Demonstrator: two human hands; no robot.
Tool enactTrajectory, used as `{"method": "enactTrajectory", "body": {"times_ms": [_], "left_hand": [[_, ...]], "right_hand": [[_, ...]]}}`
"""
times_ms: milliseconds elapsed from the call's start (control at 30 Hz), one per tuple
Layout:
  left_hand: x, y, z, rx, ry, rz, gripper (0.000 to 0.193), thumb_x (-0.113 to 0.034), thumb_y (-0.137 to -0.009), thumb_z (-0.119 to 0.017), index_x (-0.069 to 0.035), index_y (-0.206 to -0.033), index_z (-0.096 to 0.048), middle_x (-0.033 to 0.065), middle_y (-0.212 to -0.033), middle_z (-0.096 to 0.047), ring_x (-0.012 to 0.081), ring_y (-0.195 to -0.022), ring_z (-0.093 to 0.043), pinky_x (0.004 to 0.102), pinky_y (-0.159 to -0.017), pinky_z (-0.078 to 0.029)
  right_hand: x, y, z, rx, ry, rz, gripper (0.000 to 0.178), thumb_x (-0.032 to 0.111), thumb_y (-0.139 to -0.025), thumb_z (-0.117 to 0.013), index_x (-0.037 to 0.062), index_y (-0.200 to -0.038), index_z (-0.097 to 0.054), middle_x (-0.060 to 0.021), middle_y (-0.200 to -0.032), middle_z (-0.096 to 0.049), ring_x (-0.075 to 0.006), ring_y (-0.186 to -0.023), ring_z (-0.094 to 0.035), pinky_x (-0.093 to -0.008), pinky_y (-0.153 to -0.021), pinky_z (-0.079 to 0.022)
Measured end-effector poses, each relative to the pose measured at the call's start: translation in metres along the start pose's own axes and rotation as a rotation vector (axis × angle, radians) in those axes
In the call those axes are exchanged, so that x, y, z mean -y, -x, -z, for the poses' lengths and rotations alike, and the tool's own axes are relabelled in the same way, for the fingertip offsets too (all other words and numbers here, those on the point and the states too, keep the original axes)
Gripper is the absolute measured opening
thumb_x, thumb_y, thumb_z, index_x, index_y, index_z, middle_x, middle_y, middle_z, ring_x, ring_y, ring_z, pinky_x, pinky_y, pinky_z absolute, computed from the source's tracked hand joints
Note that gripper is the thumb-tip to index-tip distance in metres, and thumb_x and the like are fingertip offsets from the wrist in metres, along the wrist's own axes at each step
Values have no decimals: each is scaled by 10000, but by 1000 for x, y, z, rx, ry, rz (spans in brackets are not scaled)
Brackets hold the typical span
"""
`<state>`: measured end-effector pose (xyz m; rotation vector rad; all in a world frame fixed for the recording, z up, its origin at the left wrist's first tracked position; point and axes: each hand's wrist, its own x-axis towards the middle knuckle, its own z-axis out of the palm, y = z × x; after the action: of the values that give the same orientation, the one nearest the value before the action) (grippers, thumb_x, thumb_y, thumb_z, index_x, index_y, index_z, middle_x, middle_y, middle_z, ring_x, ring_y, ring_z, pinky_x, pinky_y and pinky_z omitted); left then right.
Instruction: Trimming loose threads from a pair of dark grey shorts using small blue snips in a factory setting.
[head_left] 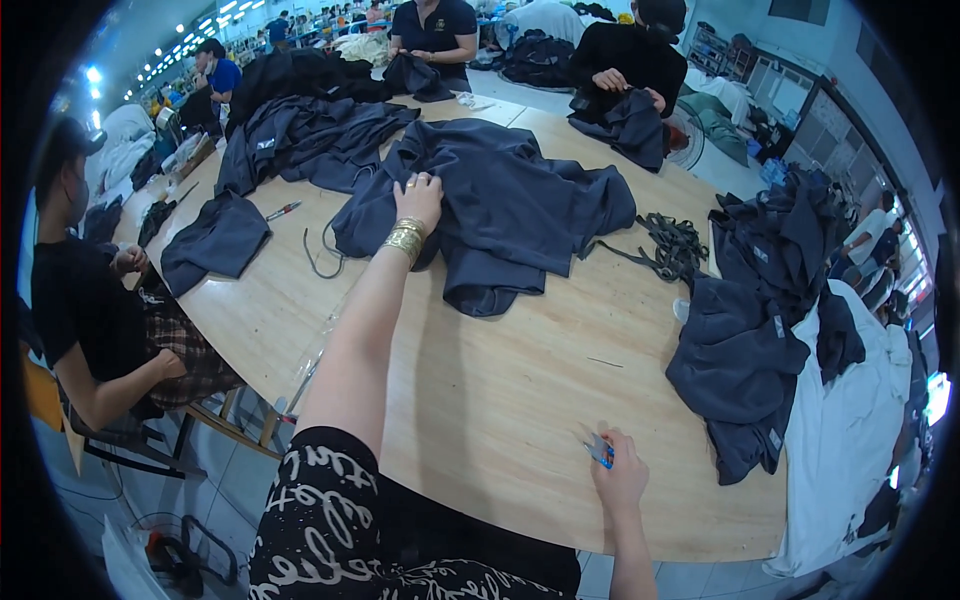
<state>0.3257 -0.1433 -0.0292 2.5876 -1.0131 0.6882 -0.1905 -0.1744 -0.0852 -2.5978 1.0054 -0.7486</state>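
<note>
A dark navy garment [500, 190] lies spread and rumpled across the middle of the wooden table. My left arm stretches far forward, and my left hand [420, 200], with gold bangles at the wrist, has its fingers curled onto the garment's cloth near its left part. Close to the table's front edge, at the right, my right hand [622, 468] is closed round a pair of small thread snips [603, 450] with blue handles. The snips' blades point up and left, touching no cloth.
More navy garments are heaped at the far left [300, 140] and right edge [740, 350]. Dark cords [672, 247] lie right of the middle, a pen-like tool [284, 210] at the left. People work at the far side, and one person [85, 290] sits at the left.
</note>
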Motion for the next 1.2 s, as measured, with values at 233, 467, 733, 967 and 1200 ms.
{"method": "enactTrajectory", "body": {"times_ms": [233,467,733,967,1200], "left_hand": [[-145,49,126,306,856,-354,213,-225,-934,-508,-53,-1056,-477,190,-931,-621,320,-890,-619,352,-734,-506],[-122,133,115,413,859,-817,197,-55,-886,-533,-62,-1077,-581,100,-1093,-621,255,-1010,-604,324,-817,-486],[-108,259,157,298,904,-592,286,71,-677,-601,-87,-911,-646,52,-918,-645,228,-802,-588,334,-707,-451],[-185,279,136,104,681,-497,283,-9,-722,-617,-65,-998,-644,71,-917,-650,251,-863,-599,365,-761,-465],[-107,187,139,498,914,-198,237,46,-736,-464,20,-895,-637,113,-734,-628,213,-671,-608,271,-639,-467]], "right_hand": [[2,-9,15,-238,-734,-421,149,164,-918,-553,41,-877,-628,6,-664,-554,-46,-504,-390,-210,-466,-292],[40,-37,64,-66,-610,-204,107,63,-910,-554,-23,-932,-614,-48,-786,-605,-99,-692,-548,-221,-654,-420],[4,23,63,-81,-359,-243,268,3,-757,-676,25,-1017,-620,-54,-863,-534,-147,-766,-538,-261,-668,-432],[1,-7,35,-9,-44,-306,390,196,-711,-708,133,-1072,-573,-56,-994,-494,-274,-799,-595,-400,-652,-482],[-44,-57,98,-152,222,-144,215,28,-685,-592,62,-896,-571,-37,-834,-548,-264,-699,-597,-383,-586,-455]]}}
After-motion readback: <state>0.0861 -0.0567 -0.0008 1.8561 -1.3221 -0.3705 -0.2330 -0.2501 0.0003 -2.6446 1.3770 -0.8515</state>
